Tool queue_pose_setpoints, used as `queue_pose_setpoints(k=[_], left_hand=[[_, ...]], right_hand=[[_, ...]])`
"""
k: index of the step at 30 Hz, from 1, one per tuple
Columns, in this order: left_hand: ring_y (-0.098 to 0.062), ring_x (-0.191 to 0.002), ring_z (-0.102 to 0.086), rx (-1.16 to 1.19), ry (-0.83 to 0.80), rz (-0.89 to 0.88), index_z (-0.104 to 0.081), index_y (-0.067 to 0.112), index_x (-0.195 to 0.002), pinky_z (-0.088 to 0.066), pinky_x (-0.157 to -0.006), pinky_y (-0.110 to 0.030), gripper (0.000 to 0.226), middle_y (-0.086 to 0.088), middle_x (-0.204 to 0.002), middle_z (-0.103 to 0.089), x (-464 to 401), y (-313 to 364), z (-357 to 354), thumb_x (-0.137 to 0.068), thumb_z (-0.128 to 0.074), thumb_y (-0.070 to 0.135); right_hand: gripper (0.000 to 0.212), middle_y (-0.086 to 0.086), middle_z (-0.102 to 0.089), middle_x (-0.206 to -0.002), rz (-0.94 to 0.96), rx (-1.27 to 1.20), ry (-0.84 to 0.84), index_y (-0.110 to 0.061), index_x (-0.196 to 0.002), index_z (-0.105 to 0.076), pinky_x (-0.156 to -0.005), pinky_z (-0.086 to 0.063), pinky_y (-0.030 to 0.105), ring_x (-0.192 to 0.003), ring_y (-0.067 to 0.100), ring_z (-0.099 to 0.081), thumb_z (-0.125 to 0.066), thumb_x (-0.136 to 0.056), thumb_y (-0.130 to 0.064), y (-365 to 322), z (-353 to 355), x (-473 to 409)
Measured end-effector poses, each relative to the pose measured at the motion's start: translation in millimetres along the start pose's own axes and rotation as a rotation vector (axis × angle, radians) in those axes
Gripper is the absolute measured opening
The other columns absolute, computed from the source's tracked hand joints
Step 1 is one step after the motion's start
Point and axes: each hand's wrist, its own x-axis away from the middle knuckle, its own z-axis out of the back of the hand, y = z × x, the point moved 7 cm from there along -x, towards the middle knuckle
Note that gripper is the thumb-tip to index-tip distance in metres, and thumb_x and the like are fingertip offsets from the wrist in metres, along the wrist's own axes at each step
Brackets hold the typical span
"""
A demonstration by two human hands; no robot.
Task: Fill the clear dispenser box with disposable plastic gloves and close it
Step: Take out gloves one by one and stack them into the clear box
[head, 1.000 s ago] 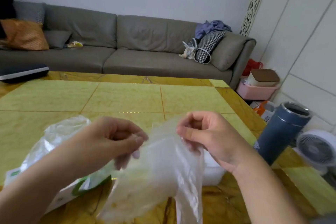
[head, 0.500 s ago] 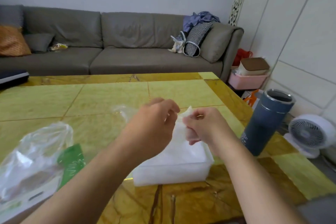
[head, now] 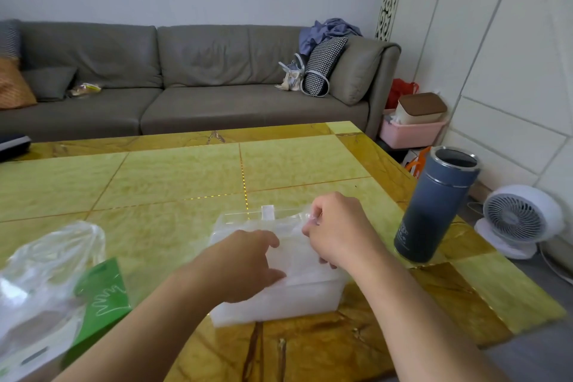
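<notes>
The clear dispenser box (head: 288,301) stands on the yellow-green table, packed with whitish plastic gloves (head: 297,257). Its clear lid (head: 248,215) stands open at the far side, with a small white tab on it. My left hand (head: 248,267) rests on the glove stack inside the box, fingers pressing down on it. My right hand (head: 335,232) is over the box's right side and pinches a thin edge of glove plastic near the far right corner.
A green and white glove packet (head: 99,298) under a crumpled clear bag (head: 46,267) lies at the near left. A dark blue open flask (head: 434,205) stands right of the box near the table's edge. A small white fan (head: 521,220) sits on the floor.
The gloves went from held up in the air down into the box. Both hands followed them down, and the left hand now lies flat on the stack.
</notes>
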Motion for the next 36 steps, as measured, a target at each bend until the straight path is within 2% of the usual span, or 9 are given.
queue_pose_setpoints(k=[4,9,14,17,20,24,27,32,36], left_hand=[[-0.003,-0.095,-0.063,0.018,-0.106,-0.005,-0.053,0.042,-0.138,-0.054,-0.081,-0.026,0.052,0.019,-0.105,-0.071,-3,0,-5,-0.09,-0.073,0.047],[-0.009,-0.082,-0.069,0.08,-0.073,0.009,-0.064,0.041,-0.12,-0.06,-0.084,-0.037,0.029,0.013,-0.1,-0.071,-10,-4,-6,-0.093,-0.071,0.039],[-0.013,-0.096,-0.066,0.001,-0.144,0.012,-0.055,0.039,-0.122,-0.059,-0.085,-0.036,0.043,0.01,-0.105,-0.064,-12,-4,-17,-0.086,-0.06,0.015],[-0.024,-0.093,-0.063,-0.083,-0.143,-0.004,-0.053,0.032,-0.088,-0.051,-0.072,-0.031,0.02,0.007,-0.086,-0.056,-15,2,-18,-0.087,-0.058,0.013],[-0.034,-0.096,-0.063,-0.165,-0.173,-0.019,-0.034,0.027,-0.065,-0.049,-0.073,-0.042,0.037,0.001,-0.07,-0.046,-13,8,-19,-0.092,-0.057,0.015],[-0.023,-0.088,-0.056,-0.143,-0.14,-0.062,-0.051,0.028,-0.092,-0.051,-0.079,-0.035,0.01,0.009,-0.084,-0.057,-14,8,-19,-0.092,-0.059,0.021],[-0.019,-0.098,-0.058,-0.026,-0.141,-0.035,-0.057,0.033,-0.123,-0.05,-0.079,-0.031,0.036,0.012,-0.102,-0.061,-14,0,-18,-0.089,-0.058,0.02],[-0.01,-0.08,-0.06,0.122,-0.154,0.009,-0.063,0.031,-0.119,-0.046,-0.058,-0.018,0.037,0.015,-0.093,-0.06,-13,-4,-10,-0.086,-0.072,0.019],[-0.016,-0.093,-0.07,0.092,-0.119,0.107,-0.064,0.022,-0.125,-0.061,-0.08,-0.033,0.053,0.005,-0.107,-0.067,-5,-6,-1,-0.078,-0.086,0.032]], right_hand=[[0.016,0.006,-0.069,-0.081,0.008,0.142,-0.013,-0.002,-0.077,-0.065,-0.051,-0.06,0.041,-0.061,0.028,-0.073,-0.069,-0.092,-0.007,2,-5,-2],[0.018,0.007,-0.066,-0.083,-0.006,0.224,-0.003,-0.006,-0.076,-0.061,-0.057,-0.063,0.041,-0.065,0.028,-0.07,-0.071,-0.091,-0.005,-1,-3,-2],[0.015,-0.001,-0.057,-0.089,0.078,0.337,0.089,-0.017,-0.091,-0.056,-0.058,-0.054,0.034,-0.07,0.02,-0.059,-0.069,-0.091,-0.008,-30,15,12],[0.008,-0.005,-0.055,-0.091,0.27,0.159,0.101,-0.018,-0.091,-0.054,-0.069,-0.057,0.036,-0.078,0.015,-0.057,-0.058,-0.092,-0.011,-66,16,28],[0.013,0.007,-0.058,-0.074,0.219,0.026,-0.09,-0.009,-0.071,-0.051,-0.053,-0.05,0.043,-0.064,0.027,-0.054,-0.042,-0.08,-0.005,-69,-13,29],[0.021,0.004,-0.046,-0.068,0.046,0.161,-0.277,-0.015,-0.066,-0.039,-0.043,-0.024,0.028,-0.051,0.021,-0.038,-0.045,-0.081,-0.001,-49,-30,26],[0.016,0.005,-0.054,-0.075,-0.022,0.258,-0.359,-0.013,-0.073,-0.051,-0.048,-0.033,0.027,-0.058,0.023,-0.05,-0.053,-0.089,-0.011,-30,-36,23],[0.025,0.004,-0.065,-0.095,0.01,0.41,-0.356,-0.016,-0.104,-0.068,-0.068,-0.049,0.032,-0.084,0.028,-0.061,-0.064,-0.094,-0.039,-23,-48,21],[0.038,0.0,-0.067,-0.098,-0.035,0.539,-0.508,-0.022,-0.117,-0.066,-0.064,-0.046,0.03,-0.089,0.025,-0.065,-0.078,-0.085,-0.04,-16,-66,14]])
